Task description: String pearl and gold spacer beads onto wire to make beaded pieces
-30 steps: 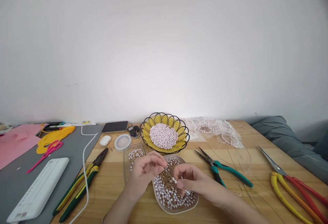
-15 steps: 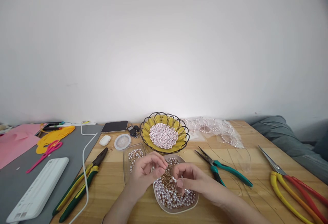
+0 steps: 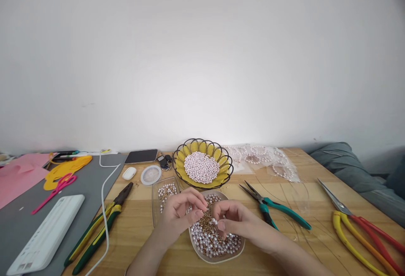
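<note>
Over a tray of pearl and gold beads [image 3: 218,246], both of my hands are raised close together. My left hand [image 3: 182,215] is closed in a pinch, thumb toward fingertips; what it holds is too small to make out. Between the thumb and curled fingers of my right hand [image 3: 236,221] is a pearl bead [image 3: 214,221]. Any thread or wire running between the hands is too fine to see. Partly behind my left hand stands a clear box [image 3: 155,204] with more pearl and gold beads.
Behind the tray stands a yellow basket [image 3: 226,170] of pearl beads. Needle-nose pliers [image 3: 264,204] and large scissors [image 3: 343,213] lie rightward, bagged pearl strands [image 3: 256,156] behind. Leftward are green-yellow pliers [image 3: 104,223], a white cable [image 3: 103,191], a phone [image 3: 141,156] and pink scissors [image 3: 57,189].
</note>
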### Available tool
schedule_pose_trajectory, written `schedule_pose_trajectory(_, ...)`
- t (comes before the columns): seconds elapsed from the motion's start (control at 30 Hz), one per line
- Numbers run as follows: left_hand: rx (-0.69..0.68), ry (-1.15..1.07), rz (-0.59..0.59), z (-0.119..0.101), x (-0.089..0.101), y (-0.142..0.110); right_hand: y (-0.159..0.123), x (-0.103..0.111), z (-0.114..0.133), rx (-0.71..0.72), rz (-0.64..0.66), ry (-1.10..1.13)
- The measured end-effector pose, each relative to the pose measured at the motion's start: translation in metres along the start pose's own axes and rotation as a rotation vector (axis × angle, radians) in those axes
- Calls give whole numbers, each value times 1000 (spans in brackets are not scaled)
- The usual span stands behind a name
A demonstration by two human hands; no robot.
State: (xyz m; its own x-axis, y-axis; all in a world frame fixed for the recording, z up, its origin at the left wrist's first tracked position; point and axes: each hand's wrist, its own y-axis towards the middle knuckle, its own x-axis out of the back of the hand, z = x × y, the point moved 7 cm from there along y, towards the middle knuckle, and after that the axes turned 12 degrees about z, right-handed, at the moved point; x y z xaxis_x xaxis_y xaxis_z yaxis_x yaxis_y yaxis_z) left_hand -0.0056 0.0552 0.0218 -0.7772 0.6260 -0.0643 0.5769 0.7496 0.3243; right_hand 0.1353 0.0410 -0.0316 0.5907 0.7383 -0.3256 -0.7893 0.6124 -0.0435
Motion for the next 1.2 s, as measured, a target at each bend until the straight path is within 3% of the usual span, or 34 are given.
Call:
schedule_pose_trajectory(0.23,11,-61,-1,2,-1,-1,0,1,1,-4,-11,1)
schedule_pose_trajectory(0.57,-70,79,-34,-4,1,0,-1,0,1,-2,-13,6)
schedule_pose_trajectory(0.83,-139,352,-24,-15,0,-6,1,-1,3,8,2,3)
schedule_pose_trajectory(1.2,-191,376,36,-20,-3,-6,0,-1,5,21,-3,13)
